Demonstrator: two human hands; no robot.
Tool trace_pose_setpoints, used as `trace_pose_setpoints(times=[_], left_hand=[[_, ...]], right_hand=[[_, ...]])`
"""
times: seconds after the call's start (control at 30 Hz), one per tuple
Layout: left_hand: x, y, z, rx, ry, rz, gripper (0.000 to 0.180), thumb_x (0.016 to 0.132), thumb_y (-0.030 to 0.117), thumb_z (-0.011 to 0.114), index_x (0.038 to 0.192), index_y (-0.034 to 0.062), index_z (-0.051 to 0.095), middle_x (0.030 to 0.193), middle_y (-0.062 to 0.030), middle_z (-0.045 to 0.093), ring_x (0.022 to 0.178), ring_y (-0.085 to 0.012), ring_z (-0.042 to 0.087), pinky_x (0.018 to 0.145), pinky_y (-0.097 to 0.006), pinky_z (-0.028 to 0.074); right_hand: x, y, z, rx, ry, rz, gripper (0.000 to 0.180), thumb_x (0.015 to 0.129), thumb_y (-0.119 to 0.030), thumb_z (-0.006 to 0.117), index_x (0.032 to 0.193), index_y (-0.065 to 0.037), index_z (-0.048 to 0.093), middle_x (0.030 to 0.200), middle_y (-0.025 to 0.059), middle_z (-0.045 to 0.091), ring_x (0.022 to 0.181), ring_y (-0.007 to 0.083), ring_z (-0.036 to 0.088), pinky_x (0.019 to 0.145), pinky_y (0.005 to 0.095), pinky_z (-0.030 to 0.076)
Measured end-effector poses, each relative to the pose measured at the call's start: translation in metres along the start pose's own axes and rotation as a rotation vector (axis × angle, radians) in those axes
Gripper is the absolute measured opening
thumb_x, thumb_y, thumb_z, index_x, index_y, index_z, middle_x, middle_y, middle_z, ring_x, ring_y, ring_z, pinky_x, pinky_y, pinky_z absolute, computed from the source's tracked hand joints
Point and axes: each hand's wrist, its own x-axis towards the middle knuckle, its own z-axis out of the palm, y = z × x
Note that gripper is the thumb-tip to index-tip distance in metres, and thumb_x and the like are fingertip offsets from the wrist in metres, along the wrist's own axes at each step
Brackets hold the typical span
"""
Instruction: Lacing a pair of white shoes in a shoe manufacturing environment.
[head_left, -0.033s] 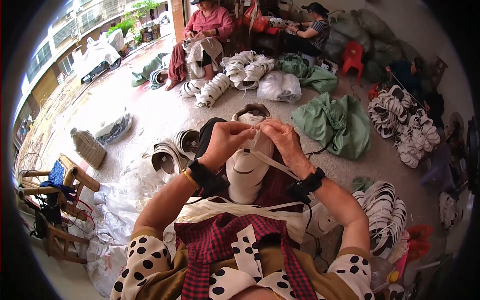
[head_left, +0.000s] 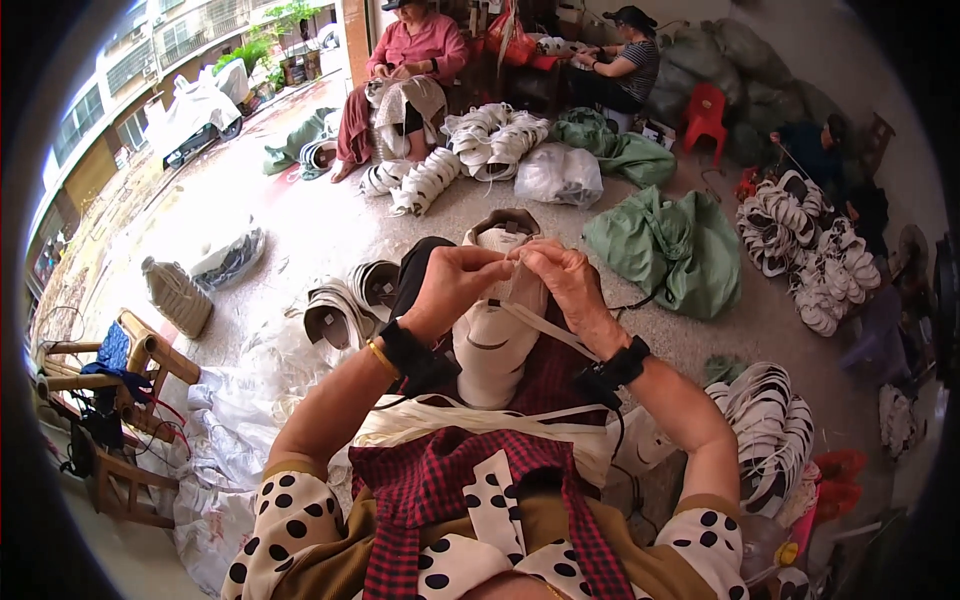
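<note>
A cream shoe upper (head_left: 490, 365) with a brown-lined collar lies lengthwise over my lap, its collar end away from me. Above its middle, my left hand (head_left: 455, 285) and my right hand (head_left: 568, 283) meet with thumbs and fingers pinched together. A flat cream shoelace (head_left: 548, 326) comes from the upper and runs down past my right wrist. What sits between the fingertips looks like the thin lace end, though it is mostly hidden. Across my lap, over a red-and-black checked apron (head_left: 420, 490), rests a bundle of loose cream laces (head_left: 450, 420).
Brown-lined shoe uppers (head_left: 335, 318) sit left of my knee, near white plastic sheeting (head_left: 235, 420). A bamboo chair (head_left: 150, 370) stands far left. To the right are a green sack (head_left: 665, 250) and stacked uppers (head_left: 765, 430). Co-workers (head_left: 415, 50) sit at the back among more uppers.
</note>
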Motion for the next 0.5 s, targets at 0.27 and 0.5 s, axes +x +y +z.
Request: trace_pose_setpoints(times=[0.27,0.5], left_hand=[[0.003,0.0,0.006,-0.256,-0.116,-0.106,0.033,0.095,0.028,0.07,0.1,-0.0044,0.075,0.081,0.0033,0.065,0.07,-0.0015,0.052,0.06,-0.021,0.043],[0.008,0.006,-0.001,0.141,-0.132,0.018,0.029,0.094,0.025,0.069,0.094,-0.003,0.075,0.073,0.0035,0.061,0.069,-0.0022,0.049,0.058,-0.024,0.042]], right_hand=[[0.0,0.004,-0.004,-0.125,0.006,-0.106,0.024,0.097,-0.02,0.062,0.101,0.0,0.075,0.101,0.0063,0.069,0.099,0.013,0.063,0.089,0.0275,0.048],[-0.006,-0.012,0.008,-0.149,0.096,-0.008,0.023,0.095,-0.019,0.066,0.107,-0.001,0.072,0.096,0.0061,0.07,0.088,0.0138,0.065,0.084,0.0298,0.051]])
